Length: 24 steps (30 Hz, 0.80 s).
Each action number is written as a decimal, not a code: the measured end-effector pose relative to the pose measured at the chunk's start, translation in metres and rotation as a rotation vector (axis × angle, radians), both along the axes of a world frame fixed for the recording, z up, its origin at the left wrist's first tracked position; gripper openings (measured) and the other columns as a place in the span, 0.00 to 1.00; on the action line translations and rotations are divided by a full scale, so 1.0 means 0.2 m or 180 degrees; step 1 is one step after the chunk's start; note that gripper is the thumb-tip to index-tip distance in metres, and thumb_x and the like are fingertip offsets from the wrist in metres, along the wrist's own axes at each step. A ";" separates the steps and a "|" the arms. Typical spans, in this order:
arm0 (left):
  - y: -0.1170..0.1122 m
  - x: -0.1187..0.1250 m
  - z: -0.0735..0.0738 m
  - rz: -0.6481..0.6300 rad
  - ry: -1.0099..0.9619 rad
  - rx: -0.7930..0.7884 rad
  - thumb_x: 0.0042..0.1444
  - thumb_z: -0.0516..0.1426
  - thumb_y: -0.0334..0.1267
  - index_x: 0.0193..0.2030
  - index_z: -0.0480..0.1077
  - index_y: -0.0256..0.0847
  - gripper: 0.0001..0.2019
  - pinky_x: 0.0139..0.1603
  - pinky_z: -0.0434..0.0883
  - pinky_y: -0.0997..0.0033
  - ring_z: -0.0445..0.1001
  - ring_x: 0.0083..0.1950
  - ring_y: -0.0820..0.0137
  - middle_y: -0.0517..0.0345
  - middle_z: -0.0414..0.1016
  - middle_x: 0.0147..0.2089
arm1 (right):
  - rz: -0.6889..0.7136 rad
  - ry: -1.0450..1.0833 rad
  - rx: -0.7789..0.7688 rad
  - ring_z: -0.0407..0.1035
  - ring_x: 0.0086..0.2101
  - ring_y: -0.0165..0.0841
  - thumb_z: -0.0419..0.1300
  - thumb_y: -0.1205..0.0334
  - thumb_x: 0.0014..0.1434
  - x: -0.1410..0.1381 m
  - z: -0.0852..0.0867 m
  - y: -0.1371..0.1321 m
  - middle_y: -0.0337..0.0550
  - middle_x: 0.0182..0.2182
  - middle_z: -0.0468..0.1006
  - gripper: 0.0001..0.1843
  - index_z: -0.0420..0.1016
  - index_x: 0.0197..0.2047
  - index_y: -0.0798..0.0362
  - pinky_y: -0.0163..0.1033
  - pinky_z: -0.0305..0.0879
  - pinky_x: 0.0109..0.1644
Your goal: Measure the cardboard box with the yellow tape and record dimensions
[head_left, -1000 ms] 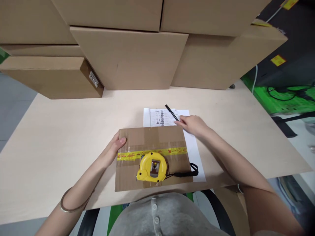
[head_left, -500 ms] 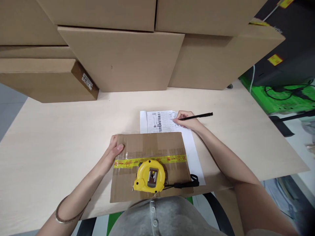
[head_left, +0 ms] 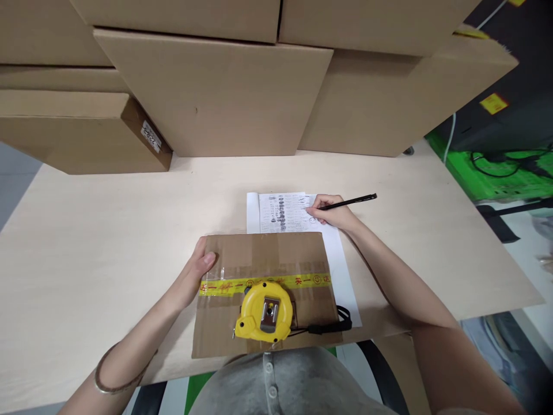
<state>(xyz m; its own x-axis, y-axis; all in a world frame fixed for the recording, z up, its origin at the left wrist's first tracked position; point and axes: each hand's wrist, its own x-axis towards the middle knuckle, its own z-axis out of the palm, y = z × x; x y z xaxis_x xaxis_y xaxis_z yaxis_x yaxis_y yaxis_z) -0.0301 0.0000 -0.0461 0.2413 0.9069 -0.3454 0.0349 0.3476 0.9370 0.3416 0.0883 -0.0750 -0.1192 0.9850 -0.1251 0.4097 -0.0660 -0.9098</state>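
A small flat cardboard box (head_left: 259, 253) with yellow printed tape across it lies on the table in front of me. On top of it sits a yellow tape measure (head_left: 264, 311) with a black wrist strap. My left hand (head_left: 194, 274) grips the box's left edge, thumb on top. My right hand (head_left: 332, 213) is closed on a black pen (head_left: 352, 202), its tip down on a printed white sheet (head_left: 285, 210) that lies partly under the box.
Large cardboard boxes (head_left: 216, 92) are stacked along the back of the pale wooden table (head_left: 108, 230). A smaller box with a label (head_left: 82, 132) sits at the left. A green floor with black cables (head_left: 496, 167) lies to the right.
My right hand has picked up the pen from the sheet and turned it to a writing grip, tip on the paper. The left hand stays on the box.
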 end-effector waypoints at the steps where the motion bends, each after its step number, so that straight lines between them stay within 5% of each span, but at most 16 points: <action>1: 0.00 0.00 0.00 0.0054 0.0042 0.0031 0.61 0.56 0.58 0.63 0.70 0.48 0.28 0.69 0.65 0.52 0.63 0.72 0.47 0.53 0.75 0.63 | -0.0018 -0.0003 0.0009 0.60 0.16 0.24 0.69 0.51 0.50 0.00 0.00 0.00 0.35 0.15 0.70 0.19 0.67 0.22 0.52 0.33 0.55 0.21; 12: 0.01 0.05 0.07 0.0216 -0.0019 -0.0007 0.57 0.59 0.59 0.59 0.73 0.46 0.28 0.67 0.66 0.49 0.67 0.69 0.44 0.50 0.80 0.58 | -0.0006 -0.0041 0.0008 0.58 0.15 0.24 0.69 0.52 0.49 0.00 0.00 0.00 0.34 0.14 0.68 0.18 0.66 0.21 0.51 0.33 0.52 0.21; 24: 0.01 0.00 0.01 0.0016 0.0020 0.0055 0.61 0.56 0.59 0.65 0.69 0.47 0.30 0.69 0.65 0.48 0.65 0.70 0.45 0.50 0.81 0.55 | -0.0078 -0.0059 0.0057 0.57 0.15 0.24 0.68 0.53 0.50 0.01 -0.02 -0.01 0.34 0.14 0.67 0.17 0.66 0.22 0.51 0.33 0.51 0.21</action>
<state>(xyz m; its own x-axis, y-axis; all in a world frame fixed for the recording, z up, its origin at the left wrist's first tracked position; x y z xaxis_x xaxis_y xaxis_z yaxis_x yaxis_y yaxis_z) -0.0302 0.0029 -0.0442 0.2347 0.9140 -0.3310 0.0390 0.3314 0.9427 0.3431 0.0867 -0.0781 -0.0929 0.9897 -0.1092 0.4250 -0.0598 -0.9032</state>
